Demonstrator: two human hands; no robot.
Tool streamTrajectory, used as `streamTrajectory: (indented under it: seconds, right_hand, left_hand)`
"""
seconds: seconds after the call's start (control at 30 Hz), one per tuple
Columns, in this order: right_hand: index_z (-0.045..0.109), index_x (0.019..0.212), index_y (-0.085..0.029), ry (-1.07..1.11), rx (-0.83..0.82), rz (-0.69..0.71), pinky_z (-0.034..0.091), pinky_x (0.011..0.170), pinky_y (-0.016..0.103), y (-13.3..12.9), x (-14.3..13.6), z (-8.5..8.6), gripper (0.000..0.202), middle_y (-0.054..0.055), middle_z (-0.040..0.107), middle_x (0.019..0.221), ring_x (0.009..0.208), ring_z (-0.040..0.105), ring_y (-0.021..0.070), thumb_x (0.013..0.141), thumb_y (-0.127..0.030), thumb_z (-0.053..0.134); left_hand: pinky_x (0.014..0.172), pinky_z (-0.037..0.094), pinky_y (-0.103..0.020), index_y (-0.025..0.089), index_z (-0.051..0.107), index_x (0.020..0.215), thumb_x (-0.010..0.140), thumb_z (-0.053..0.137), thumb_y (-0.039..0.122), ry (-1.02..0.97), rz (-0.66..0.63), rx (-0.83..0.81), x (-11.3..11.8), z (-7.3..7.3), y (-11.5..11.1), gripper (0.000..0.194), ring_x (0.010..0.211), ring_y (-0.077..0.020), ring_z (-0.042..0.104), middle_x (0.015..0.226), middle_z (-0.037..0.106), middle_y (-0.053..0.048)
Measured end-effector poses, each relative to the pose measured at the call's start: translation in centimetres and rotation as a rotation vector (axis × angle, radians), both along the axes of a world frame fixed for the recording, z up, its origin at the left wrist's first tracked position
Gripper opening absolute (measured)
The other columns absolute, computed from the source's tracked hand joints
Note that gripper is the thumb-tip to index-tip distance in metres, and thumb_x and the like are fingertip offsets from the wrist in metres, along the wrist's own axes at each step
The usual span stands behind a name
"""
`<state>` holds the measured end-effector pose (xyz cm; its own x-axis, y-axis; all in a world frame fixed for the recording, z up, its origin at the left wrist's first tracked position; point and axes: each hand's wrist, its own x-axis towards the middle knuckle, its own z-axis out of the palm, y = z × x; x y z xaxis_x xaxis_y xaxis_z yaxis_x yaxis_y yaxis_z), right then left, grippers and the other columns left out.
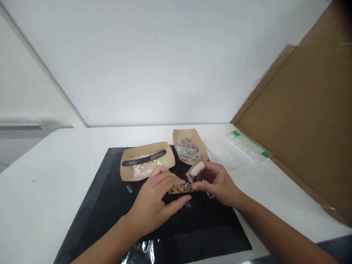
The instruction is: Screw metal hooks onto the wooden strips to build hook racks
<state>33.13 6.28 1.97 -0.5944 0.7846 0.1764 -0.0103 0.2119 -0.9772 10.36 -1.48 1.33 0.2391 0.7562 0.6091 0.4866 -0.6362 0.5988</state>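
Over black matting, our right grip pinches a clear piece. Our left grip spreads around a yellowish strip.

A short, straight, yellow-brown bar lies sideways between the two hands, with small, round, dark pegs in a row on top. A thin, clear, narrow plastic piece is tilted by the bar's right end, in the right hand's fingers.
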Motion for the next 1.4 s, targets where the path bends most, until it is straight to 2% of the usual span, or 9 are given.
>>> streamTrajectory:
  seconds: [0.23,0.47,0.67,0.8,0.9,1.07,1.2,1.3,1.4]
  right_hand:
    - [0.081,0.098,-0.022,0.076,0.01,0.028,0.057,0.067,0.028,-0.8,-0.7,0.2,0.026,0.003,0.076,0.092,0.075,0.069,0.0156,0.076,-0.026,0.096]
    - [0.082,0.103,-0.023,0.05,0.112,0.016,0.058,0.069,0.029,-0.8,-0.5,0.3,0.027,0.004,0.078,0.095,0.077,0.07,0.0163,0.079,-0.025,0.094]
    - [0.08,0.107,-0.022,0.053,0.142,0.063,0.06,0.075,0.03,-1.0,-0.4,0.4,0.016,0.008,0.079,0.104,0.089,0.074,0.0197,0.092,-0.029,0.082]
    - [0.079,0.108,-0.021,0.046,0.148,0.044,0.06,0.07,0.029,-1.1,-0.4,0.4,0.023,0.007,0.078,0.101,0.082,0.072,0.0178,0.088,-0.03,0.086]
    - [0.078,0.105,-0.022,0.041,0.173,0.017,0.06,0.069,0.03,-1.0,-0.1,0.4,0.021,0.008,0.078,0.104,0.085,0.072,0.0186,0.088,-0.03,0.086]
    - [0.076,0.111,-0.022,-0.079,0.371,-0.108,0.061,0.07,0.031,0.2,1.3,1.2,0.017,0.01,0.075,0.115,0.093,0.072,0.0211,0.094,-0.027,0.078]
    - [0.075,0.116,-0.023,-0.247,0.52,-0.192,0.061,0.07,0.032,1.4,2.4,1.7,0.02,0.011,0.074,0.124,0.08,0.07,0.0169,0.096,-0.024,0.072]
    - [0.075,0.115,-0.023,-0.327,0.555,-0.168,0.06,0.07,0.031,1.9,2.6,1.7,0.019,0.01,0.074,0.122,0.075,0.068,0.0146,0.097,-0.021,0.069]
    - [0.076,0.108,-0.021,-0.374,0.593,-0.116,0.06,0.074,0.03,2.1,2.4,1.4,0.014,0.008,0.076,0.113,0.085,0.07,0.0173,0.097,-0.02,0.068]
  left_hand:
    - [0.081,0.058,-0.037,0.023,0.075,0.105,0.098,0.074,0.025,-0.118,-0.007,-0.014,0.5,0.1,0.0,0.008,0.076,-0.0174,0.068,0.087,0.078,-0.003]
    - [0.072,0.055,-0.031,0.023,0.078,0.101,0.094,0.075,0.018,-0.184,0.013,-0.075,0.7,0.1,-0.3,0.009,0.078,-0.0168,0.066,0.086,0.079,-0.002]
    - [0.052,0.047,-0.023,0.023,0.079,0.097,0.093,0.074,0.02,-0.229,0.027,-0.156,0.7,-0.2,-0.4,0.007,0.077,-0.0172,0.066,0.086,0.078,-0.004]
    - [0.049,0.047,-0.021,0.022,0.08,0.095,0.093,0.075,0.022,-0.254,0.038,-0.18,0.6,-0.5,-0.3,0.006,0.074,-0.0169,0.066,0.08,0.076,-0.005]
    - [0.045,0.045,-0.018,0.023,0.08,0.097,0.093,0.074,0.024,-0.259,0.061,-0.198,0.6,-0.6,-0.3,0.007,0.072,-0.0157,0.065,0.082,0.075,-0.005]
    - [0.042,0.043,-0.015,0.022,0.078,0.095,0.094,0.071,0.024,-0.248,0.125,-0.226,0.5,-0.2,-0.3,0.007,0.069,-0.013,0.064,0.088,0.074,-0.005]
    - [0.041,0.043,-0.014,0.021,0.077,0.096,0.093,0.071,0.025,-0.266,0.162,-0.24,0.4,-0.2,-0.3,0.008,0.066,-0.0113,0.064,0.091,0.074,-0.004]
    - [0.041,0.044,-0.014,0.021,0.077,0.096,0.094,0.072,0.027,-0.278,0.184,-0.255,0.3,-0.4,-0.3,0.009,0.065,-0.0108,0.065,0.092,0.075,-0.004]
    - [0.042,0.047,-0.014,0.021,0.078,0.095,0.094,0.072,0.03,-0.286,0.201,-0.266,0.2,-0.5,-0.2,0.012,0.068,-0.0125,0.068,0.092,0.077,-0.005]
